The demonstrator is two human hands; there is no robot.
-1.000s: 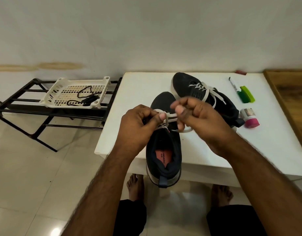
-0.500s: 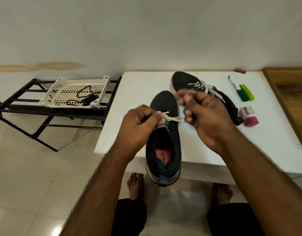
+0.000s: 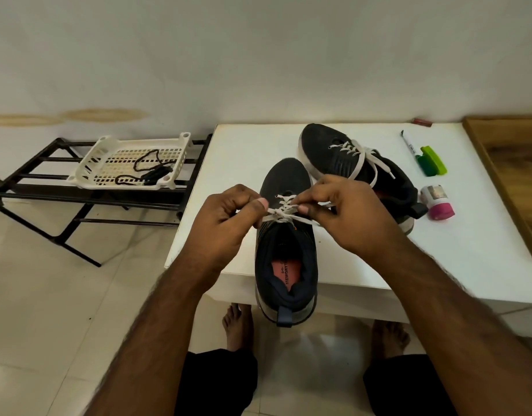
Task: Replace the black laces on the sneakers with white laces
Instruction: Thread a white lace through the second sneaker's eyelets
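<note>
On the near sneaker [image 3: 284, 259], at the front edge of the table [image 3: 438, 250], the white lace [image 3: 284, 210] is now pinched by the left hand [image 3: 225, 229] and right hand [image 3: 345, 214] and pulled sideways; half a second ago the right hand was raised. The knot is probably being tightened; black laces [image 3: 147, 172] are seen in the basket [image 3: 108, 148].

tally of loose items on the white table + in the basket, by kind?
Sneakers: 2, near sneaker and far sneaker
Marker: 1
Green clip-like item: 1
Pink-capped container: 1
Small red item at the table's back edge: 1
Black laces in the basket: 1 bundle, number of laces unclear
Total: 7
</note>
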